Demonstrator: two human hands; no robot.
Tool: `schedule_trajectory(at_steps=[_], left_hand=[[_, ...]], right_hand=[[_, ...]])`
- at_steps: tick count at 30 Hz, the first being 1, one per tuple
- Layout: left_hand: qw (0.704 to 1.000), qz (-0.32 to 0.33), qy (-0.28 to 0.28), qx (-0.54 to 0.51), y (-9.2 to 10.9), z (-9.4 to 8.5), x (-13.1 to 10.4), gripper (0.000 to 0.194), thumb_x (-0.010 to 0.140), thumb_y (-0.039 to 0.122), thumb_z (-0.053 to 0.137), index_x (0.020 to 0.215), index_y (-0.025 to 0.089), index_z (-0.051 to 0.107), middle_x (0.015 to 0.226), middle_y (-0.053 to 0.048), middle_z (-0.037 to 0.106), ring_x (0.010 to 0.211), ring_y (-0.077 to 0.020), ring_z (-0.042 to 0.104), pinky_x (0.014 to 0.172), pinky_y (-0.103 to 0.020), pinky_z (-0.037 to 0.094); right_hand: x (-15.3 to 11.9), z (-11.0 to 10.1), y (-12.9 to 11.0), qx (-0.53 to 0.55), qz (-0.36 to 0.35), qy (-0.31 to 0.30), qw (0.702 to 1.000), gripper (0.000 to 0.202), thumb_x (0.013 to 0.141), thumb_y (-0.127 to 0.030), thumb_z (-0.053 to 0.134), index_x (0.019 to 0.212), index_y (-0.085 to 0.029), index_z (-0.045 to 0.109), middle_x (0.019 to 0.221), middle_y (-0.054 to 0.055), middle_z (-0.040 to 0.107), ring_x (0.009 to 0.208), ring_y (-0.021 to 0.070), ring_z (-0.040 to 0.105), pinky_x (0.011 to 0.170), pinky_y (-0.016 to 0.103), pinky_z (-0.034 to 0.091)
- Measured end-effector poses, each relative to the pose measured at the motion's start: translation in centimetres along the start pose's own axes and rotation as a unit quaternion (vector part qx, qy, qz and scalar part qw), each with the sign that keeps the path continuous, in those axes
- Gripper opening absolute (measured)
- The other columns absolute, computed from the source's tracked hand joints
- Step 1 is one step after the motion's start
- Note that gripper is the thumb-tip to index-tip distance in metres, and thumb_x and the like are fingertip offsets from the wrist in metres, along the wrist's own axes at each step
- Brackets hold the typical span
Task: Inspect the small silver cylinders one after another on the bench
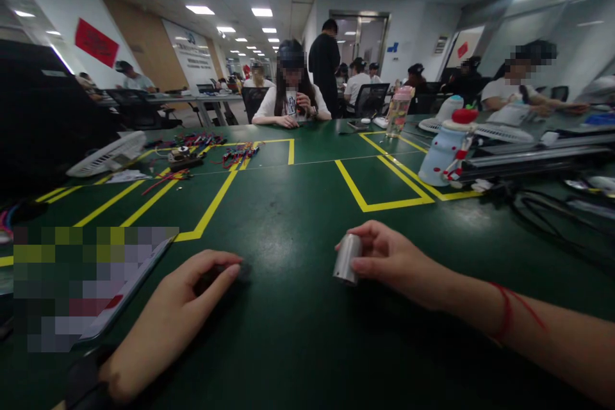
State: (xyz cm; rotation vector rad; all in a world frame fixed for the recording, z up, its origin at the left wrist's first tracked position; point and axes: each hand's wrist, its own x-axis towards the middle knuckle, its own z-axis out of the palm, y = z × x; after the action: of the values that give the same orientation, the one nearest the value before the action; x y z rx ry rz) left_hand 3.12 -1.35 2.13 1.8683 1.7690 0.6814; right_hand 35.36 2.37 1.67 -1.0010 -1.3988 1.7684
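My right hand [387,259] grips a silver metal cylinder [346,261] between thumb and fingers, slightly tilted, just above or on the green table [283,224]. To its left, my left hand [192,295] pinches a small dark object [245,271] at the fingertips, low over the table; its shape is blurred. The two hands are apart, with bare tabletop between them. A black band is round my left wrist and a red string round my right one.
Left of my left hand lies a pixelated flat item with a pale edge [129,291]. Coloured wires [240,154] lie farther back. At the right stand a blue bottle [439,154], black bars [533,157] and cables. A person [293,96] sits opposite.
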Motion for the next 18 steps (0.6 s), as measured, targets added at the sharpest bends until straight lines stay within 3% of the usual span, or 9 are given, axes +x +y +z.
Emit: schedule_trajectory(at_steps=[2,4,9,14,16,18], left_hand=[[0.997,0.075,0.005,0.01,0.9,0.8,-0.3,0.032,0.086,0.042,0.058,0.114,0.028,0.06,0.112,-0.004,0.064,0.096,-0.0229,0.061,0.083,-0.034,0.049],[0.988,0.155,0.017,0.0,2.8,1.9,-0.5,0.037,0.084,0.035,0.062,0.12,0.031,0.056,0.117,-0.004,0.062,0.099,-0.0223,0.06,0.086,-0.035,0.05],[0.957,0.282,-0.022,-0.056,8.0,4.3,0.3,0.04,0.078,0.018,0.067,0.115,0.03,0.058,0.118,-0.003,0.063,0.109,-0.0213,0.058,0.095,-0.037,0.047],[0.956,0.281,0.004,-0.082,9.3,5.0,1.2,0.027,0.079,0.021,0.067,0.105,0.028,0.064,0.104,-0.002,0.07,0.096,-0.0206,0.064,0.085,-0.035,0.051],[0.965,0.242,0.033,-0.096,9.0,5.0,1.4,0.024,0.078,0.023,0.068,0.102,0.025,0.064,0.1,-0.002,0.07,0.091,-0.0202,0.065,0.08,-0.034,0.052],[0.974,0.188,0.038,-0.116,8.5,4.9,1.6,0.024,0.079,0.024,0.067,0.102,0.024,0.062,0.097,-0.002,0.071,0.087,-0.0193,0.066,0.076,-0.033,0.052]], right_hand=[[1.3,2.1,0.3,0.139,0.083,-0.089,0.983,0.051,0.071,-0.028,0.075,0.111,-0.015,0.046,0.115,0.009,0.058,0.094,0.0136,0.062,0.092,0.036,0.049],[1.9,2.9,0.4,0.217,0.123,-0.133,0.959,0.042,0.074,-0.029,0.072,0.107,-0.013,0.051,0.111,0.008,0.059,0.092,0.0112,0.062,0.094,0.032,0.047],[1.5,2.6,0.6,0.249,0.125,-0.15,0.949,0.034,0.081,-0.032,0.066,0.106,-0.012,0.057,0.108,0.007,0.061,0.096,0.0108,0.061,0.091,0.027,0.047],[0.9,2.6,0.7,0.256,0.137,-0.155,0.944,0.035,0.087,-0.042,0.057,0.106,-0.013,0.059,0.107,0.008,0.062,0.094,0.0119,0.062,0.094,0.032,0.047],[0.7,2.8,0.6,0.255,0.123,-0.122,0.951,0.04,0.088,-0.046,0.053,0.108,-0.013,0.059,0.109,0.009,0.061,0.096,0.013,0.062,0.097,0.034,0.046],[0.3,3.0,0.3,0.224,0.062,-0.058,0.971,0.038,0.087,-0.043,0.055,0.114,-0.016,0.057,0.116,0.009,0.059,0.103,0.0145,0.06,0.1,0.036,0.044]])
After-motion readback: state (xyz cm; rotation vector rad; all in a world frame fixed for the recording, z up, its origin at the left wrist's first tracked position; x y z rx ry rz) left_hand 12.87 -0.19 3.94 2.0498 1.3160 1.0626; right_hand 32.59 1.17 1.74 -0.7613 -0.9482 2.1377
